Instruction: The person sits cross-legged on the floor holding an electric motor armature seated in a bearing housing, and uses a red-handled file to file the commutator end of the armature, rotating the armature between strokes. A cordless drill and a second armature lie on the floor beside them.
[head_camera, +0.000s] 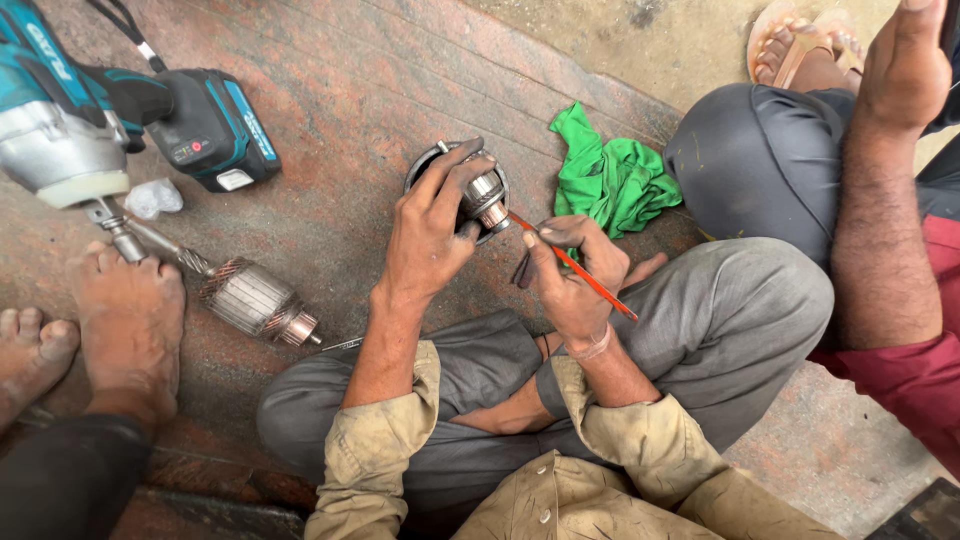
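Left hand (430, 225) wrapped round metal motor housing (478, 195), fingers curled over rim, thumb under; housing held off floor, above knees. Right hand (570, 275) pinching thin red brush (572, 264) pen-style, tip touching housing just right of grip. Housing looks heavy, rigid, likely greasy: best held by outer rim. Brush light, slender. Armature (255, 300) on floor, well left of grip; green cloth (605, 175) beyond right hand.
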